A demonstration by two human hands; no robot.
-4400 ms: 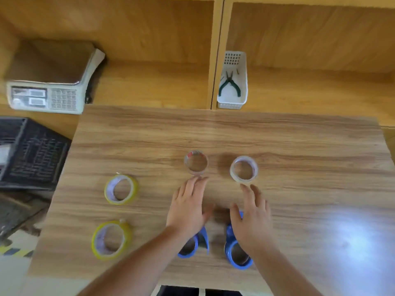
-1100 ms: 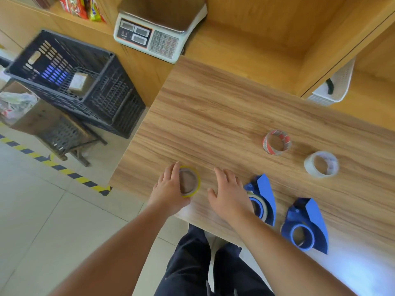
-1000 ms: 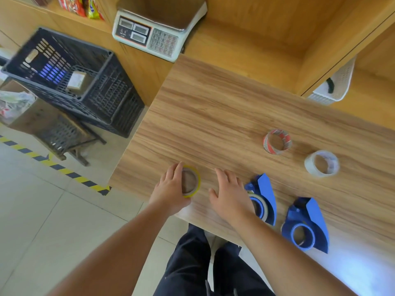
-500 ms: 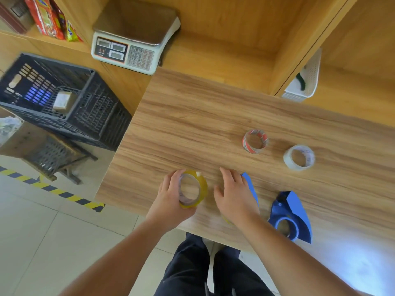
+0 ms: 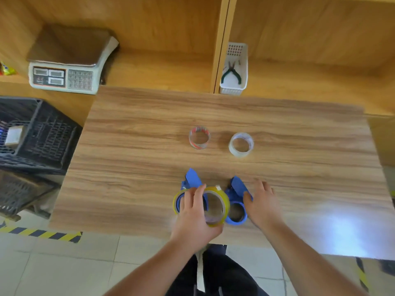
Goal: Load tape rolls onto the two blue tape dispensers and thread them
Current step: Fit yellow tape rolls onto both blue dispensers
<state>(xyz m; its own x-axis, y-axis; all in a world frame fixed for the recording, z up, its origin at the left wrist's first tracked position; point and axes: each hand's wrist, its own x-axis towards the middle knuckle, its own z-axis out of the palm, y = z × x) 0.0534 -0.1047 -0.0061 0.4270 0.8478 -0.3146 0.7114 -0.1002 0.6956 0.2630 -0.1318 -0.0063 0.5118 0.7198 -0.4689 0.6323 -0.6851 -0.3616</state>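
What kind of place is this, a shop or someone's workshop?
Probably a small shop's packing corner: a price-computing scale sits on wooden shelving, a black plastic crate stands beside the table, and hazard-striped tape marks the floor.

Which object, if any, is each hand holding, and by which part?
The left hand grips a yellow tape roll by its rim. The right hand holds nothing; it rests against the right blue dispenser.

On the tabletop (image 5: 132, 163) two tape dispensers (image 5: 236, 190) sat side by side near the front edge, two tape rolls (image 5: 199, 137) stood side by side behind them, a scale (image 5: 70, 60) lay on the shelf (image 5: 162, 71) behind, and a crate (image 5: 36, 133) stood left.
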